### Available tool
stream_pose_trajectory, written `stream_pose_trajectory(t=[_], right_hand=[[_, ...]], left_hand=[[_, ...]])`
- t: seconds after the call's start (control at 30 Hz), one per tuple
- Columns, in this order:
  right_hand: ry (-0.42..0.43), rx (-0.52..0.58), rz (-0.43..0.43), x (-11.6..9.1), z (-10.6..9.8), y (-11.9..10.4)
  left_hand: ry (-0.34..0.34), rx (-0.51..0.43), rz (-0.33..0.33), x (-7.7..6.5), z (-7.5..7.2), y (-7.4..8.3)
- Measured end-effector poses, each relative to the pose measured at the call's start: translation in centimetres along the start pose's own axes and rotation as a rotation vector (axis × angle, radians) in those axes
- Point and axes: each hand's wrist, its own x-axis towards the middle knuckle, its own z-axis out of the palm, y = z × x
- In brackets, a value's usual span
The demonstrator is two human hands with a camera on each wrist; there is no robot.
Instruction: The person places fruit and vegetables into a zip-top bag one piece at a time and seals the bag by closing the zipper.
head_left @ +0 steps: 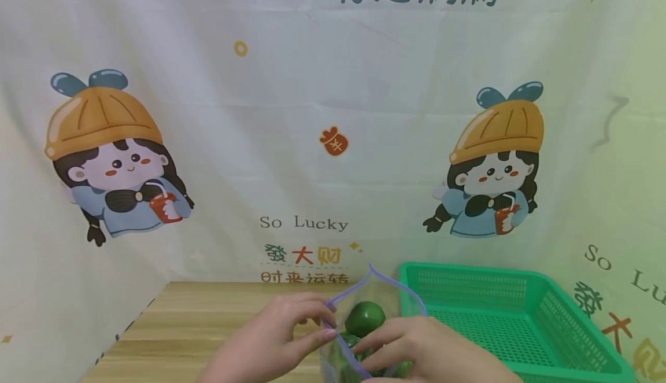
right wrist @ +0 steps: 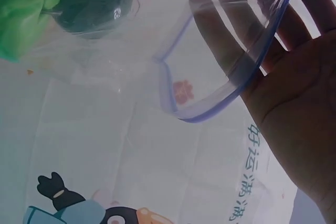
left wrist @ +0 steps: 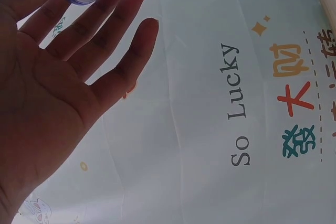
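Observation:
A clear zip bag point(head_left: 359, 290) with a purple rim stands with its mouth spread wide. Inside it lie several glossy, dark green round fruits point(head_left: 365, 317). My left hand point(head_left: 283, 334) pinches the bag's left rim between thumb and forefinger, its other fingers loosely extended in the left wrist view. My right hand point(head_left: 421, 348) reaches over the bag's mouth from the right, fingers pointing left and loosely bent. In the right wrist view, the purple rim point(right wrist: 262, 59) crosses its extended fingers point(right wrist: 220, 40), which show partly through the plastic. A dark green fruit point(right wrist: 93, 3) shows there too.
A green plastic basket point(head_left: 536, 282) with a perforated bottom stands right of the bag. The wooden tabletop point(head_left: 171, 325) stretches out on the left. Behind everything hangs a pale printed cloth point(head_left: 291, 94) with cartoon figures and lettering.

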Motion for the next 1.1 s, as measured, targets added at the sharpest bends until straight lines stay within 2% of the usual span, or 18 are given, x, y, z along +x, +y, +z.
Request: stream_pose_trajectory(t=[0.17,0.3,0.5,0.73,0.97,1.1], right_hand=[[-0.030,-0.002,-0.032,0.2,0.1,0.1],[-0.039,-0.017,-0.057,0.2,0.2,0.1],[-0.042,-0.019,-0.061,0.3,0.1,-0.1],[-0.048,0.004,0.042,0.3,-0.2,-0.9],[-0.068,-0.033,0.089,0.2,-0.2,-1.2],[-0.108,-0.005,0.169,0.2,-0.3,-1.1]], left_hand=[[0.005,0.003,0.026,-0.2,0.1,0.0],[-0.010,-0.016,0.013,-0.4,0.1,0.1],[-0.003,0.005,0.010,-0.3,0.0,0.4],[0.055,0.023,0.076,0.4,0.3,0.4],[0.031,0.008,0.053,0.3,0.3,0.2],[0.041,0.014,0.034,-0.1,0.3,0.1]])
